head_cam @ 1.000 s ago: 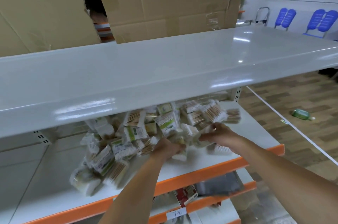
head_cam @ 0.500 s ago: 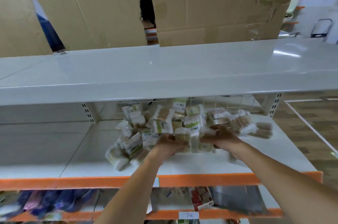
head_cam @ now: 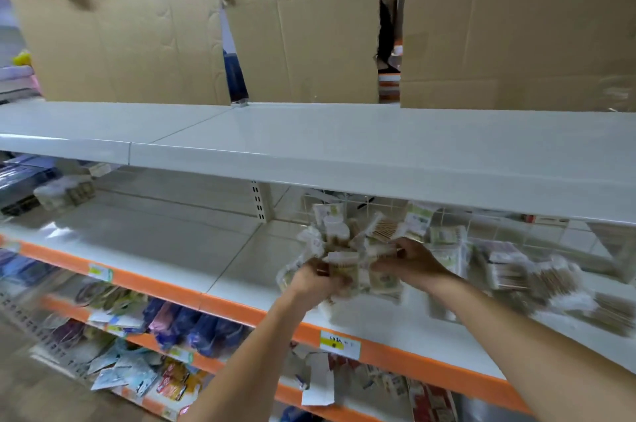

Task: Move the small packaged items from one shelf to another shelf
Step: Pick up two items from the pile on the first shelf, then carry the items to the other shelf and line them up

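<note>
cardboard sheets (head_cam: pixel 303 35) backed a bare white upper shelf (head_cam: pixel 344 142). below, on the orange-edged shelf (head_cam: pixel 241 313), left hand (head_cam: pixel 318 278) and right hand (head_cam: pixel 411 263) clutched a bundle of packets (head_cam: pixel 358 259) mid-gather; next likely a lift clear without spilling.

Upper shelf (head_cam: pixel 344 142) smooth, glossy white metal. Packets (head_cam: pixel 378 278) clear crinkly plastic. Cardboard sheets (head_cam: pixel 309 39) matt, creased, torn edges.

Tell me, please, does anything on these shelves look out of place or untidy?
Yes: the small packets lie in a loose, tumbled heap on the orange-edged shelf, not in rows. A white tag dangles crookedly below it.
</note>
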`<state>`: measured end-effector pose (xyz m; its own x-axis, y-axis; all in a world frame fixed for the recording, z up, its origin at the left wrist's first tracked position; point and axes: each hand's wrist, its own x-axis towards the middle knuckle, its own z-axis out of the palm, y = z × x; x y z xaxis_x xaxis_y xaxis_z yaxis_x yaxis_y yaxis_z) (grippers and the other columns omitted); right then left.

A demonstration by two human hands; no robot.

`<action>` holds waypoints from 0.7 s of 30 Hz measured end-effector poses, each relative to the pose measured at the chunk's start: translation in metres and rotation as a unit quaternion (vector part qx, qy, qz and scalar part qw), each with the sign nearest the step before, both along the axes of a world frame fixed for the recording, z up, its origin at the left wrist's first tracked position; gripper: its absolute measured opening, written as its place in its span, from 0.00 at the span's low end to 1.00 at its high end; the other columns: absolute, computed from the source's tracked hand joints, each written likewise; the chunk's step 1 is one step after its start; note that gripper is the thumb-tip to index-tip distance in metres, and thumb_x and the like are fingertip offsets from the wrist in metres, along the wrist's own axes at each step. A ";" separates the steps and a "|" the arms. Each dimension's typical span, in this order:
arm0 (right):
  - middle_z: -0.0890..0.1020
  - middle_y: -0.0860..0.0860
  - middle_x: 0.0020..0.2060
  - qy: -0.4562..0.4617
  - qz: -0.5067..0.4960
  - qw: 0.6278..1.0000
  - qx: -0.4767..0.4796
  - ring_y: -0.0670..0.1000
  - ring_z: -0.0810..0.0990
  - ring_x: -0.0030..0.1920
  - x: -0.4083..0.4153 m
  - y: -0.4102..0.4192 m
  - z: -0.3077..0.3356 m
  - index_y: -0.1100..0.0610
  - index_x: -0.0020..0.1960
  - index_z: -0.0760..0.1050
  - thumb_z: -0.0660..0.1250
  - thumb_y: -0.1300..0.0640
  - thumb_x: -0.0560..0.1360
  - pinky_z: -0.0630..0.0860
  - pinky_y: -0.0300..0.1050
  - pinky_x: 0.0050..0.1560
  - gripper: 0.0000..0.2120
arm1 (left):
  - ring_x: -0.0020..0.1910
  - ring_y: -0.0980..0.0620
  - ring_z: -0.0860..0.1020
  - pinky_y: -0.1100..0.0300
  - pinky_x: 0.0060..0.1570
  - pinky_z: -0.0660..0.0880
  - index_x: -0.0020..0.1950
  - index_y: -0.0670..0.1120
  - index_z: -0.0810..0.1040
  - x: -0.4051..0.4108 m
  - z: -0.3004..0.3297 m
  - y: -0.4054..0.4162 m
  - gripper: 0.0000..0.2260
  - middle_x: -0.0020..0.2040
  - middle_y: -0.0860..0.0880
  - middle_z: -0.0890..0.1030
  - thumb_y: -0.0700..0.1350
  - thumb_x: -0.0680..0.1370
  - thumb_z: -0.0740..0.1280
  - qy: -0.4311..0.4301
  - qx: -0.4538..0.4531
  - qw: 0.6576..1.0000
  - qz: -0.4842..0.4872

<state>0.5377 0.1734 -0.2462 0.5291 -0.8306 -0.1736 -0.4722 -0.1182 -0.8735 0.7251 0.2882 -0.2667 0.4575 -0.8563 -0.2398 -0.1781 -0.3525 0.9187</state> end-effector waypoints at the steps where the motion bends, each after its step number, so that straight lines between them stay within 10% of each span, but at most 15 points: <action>1: 0.81 0.47 0.47 -0.008 0.009 1.000 0.004 0.47 0.81 0.46 0.010 0.002 0.002 0.51 0.59 0.73 0.79 0.49 0.67 0.79 0.41 0.40 0.24 | 0.21 0.64 0.75 0.69 0.23 0.70 0.40 0.48 0.81 0.008 0.001 0.005 0.08 0.25 0.57 0.80 0.40 0.69 0.79 -0.007 -0.001 1.000 0.010; 11: 0.81 0.44 0.45 -0.003 0.081 0.996 -0.030 0.43 0.80 0.43 0.116 0.025 0.006 0.50 0.58 0.76 0.79 0.50 0.65 0.74 0.33 0.32 0.24 | 0.26 0.66 0.78 0.72 0.26 0.71 0.30 0.52 0.82 0.099 0.008 0.048 0.13 0.28 0.58 0.82 0.37 0.68 0.79 -0.006 -0.041 0.998 0.050; 21: 0.82 0.50 0.52 -0.013 0.133 0.991 -0.028 0.51 0.82 0.52 0.238 0.065 -0.001 0.51 0.59 0.75 0.80 0.52 0.66 0.81 0.50 0.52 0.24 | 0.44 0.52 0.84 0.60 0.45 0.80 0.49 0.43 0.83 0.209 0.000 0.097 0.13 0.46 0.46 0.86 0.40 0.67 0.80 -0.037 -0.035 0.992 0.119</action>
<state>0.7759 0.2381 -0.2470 0.7347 -0.6685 -0.1154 -0.3952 -0.2835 -0.8738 0.9345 0.3850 -0.2672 0.6626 -0.7354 -0.1417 -0.1658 -0.3286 0.9298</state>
